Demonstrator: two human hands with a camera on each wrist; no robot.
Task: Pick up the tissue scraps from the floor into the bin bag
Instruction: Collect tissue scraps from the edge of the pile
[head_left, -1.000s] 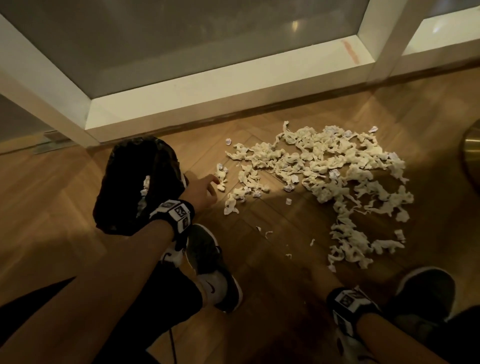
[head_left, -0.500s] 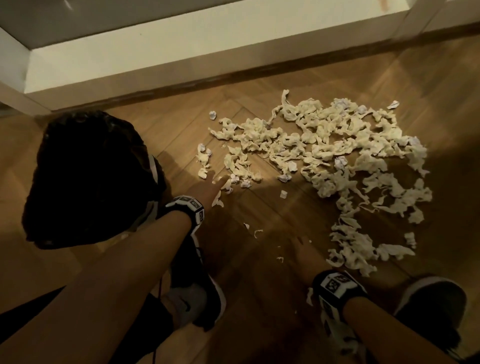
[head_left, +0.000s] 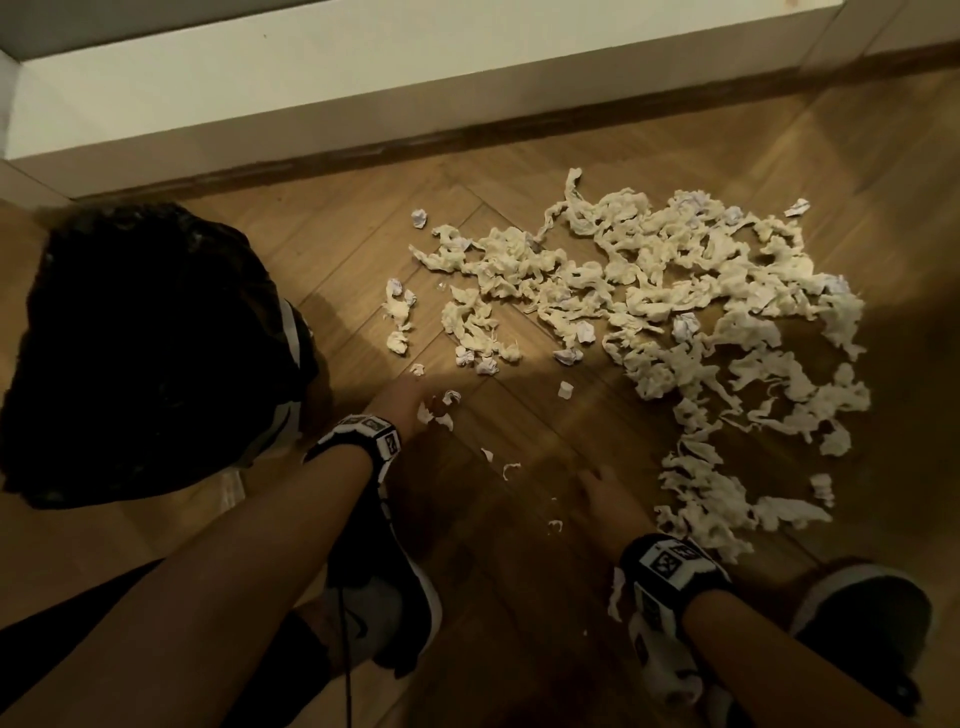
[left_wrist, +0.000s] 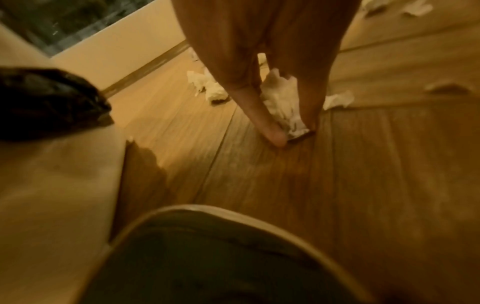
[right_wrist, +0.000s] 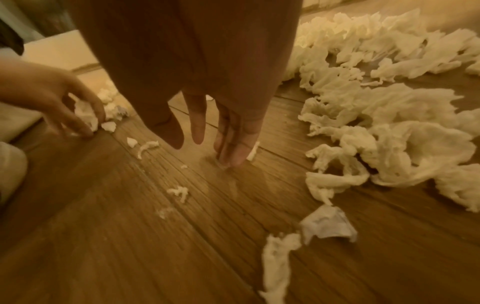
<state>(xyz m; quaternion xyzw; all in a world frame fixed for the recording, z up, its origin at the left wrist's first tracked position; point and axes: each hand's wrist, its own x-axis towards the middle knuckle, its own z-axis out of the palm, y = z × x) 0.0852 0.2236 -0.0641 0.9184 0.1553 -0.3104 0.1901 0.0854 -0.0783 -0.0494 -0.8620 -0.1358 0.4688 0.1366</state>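
While tissue scraps (head_left: 675, 322) litter the floor (head_left: 519, 597), a shoe (head_left: 384, 613) sits near.

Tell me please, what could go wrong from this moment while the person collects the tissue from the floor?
1. The left hand pinches only a small wad of tissue; loose bits may drop before reaching the bin bag.
2. The right hand has its fingers on tiny scraps, which are easily missed or pushed aside.
3. The big pile lies far from the bag.
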